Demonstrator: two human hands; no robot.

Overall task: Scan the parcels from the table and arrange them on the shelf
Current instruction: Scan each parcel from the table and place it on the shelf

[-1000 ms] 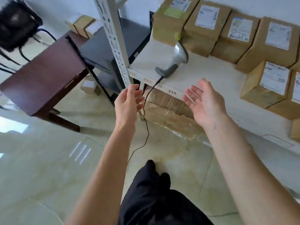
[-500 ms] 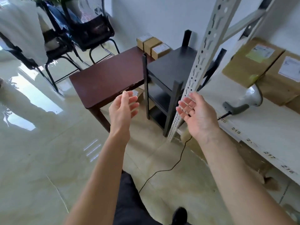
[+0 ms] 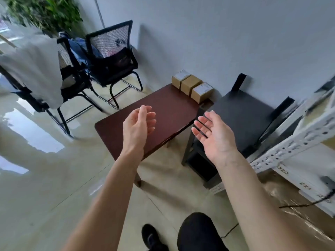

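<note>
Three small cardboard parcels (image 3: 192, 85) stand in a row at the far end of a dark red-brown table (image 3: 168, 109), against the wall. My left hand (image 3: 139, 124) hangs over the near part of the table, fingers relaxed, holding nothing. My right hand (image 3: 213, 134) is raised palm-up to the right of the table, over a black side shelf unit (image 3: 243, 113), fingers spread and empty. The white metal shelf (image 3: 297, 147) with number labels shows at the right edge, blurred. The scanner is out of view; only its black cable (image 3: 308, 203) trails off the shelf.
Two black mesh chairs (image 3: 108, 57) with clothes draped on them stand at the back left. A green plant (image 3: 45, 11) fills the top left corner. A flattened brown cardboard (image 3: 299, 214) lies under the white shelf. Glossy tiled floor spreads left and front.
The view has swung left from the white shelf and its parcels toward the brown table. Both empty hands now hover near the table, with the scanner gone from sight.
</note>
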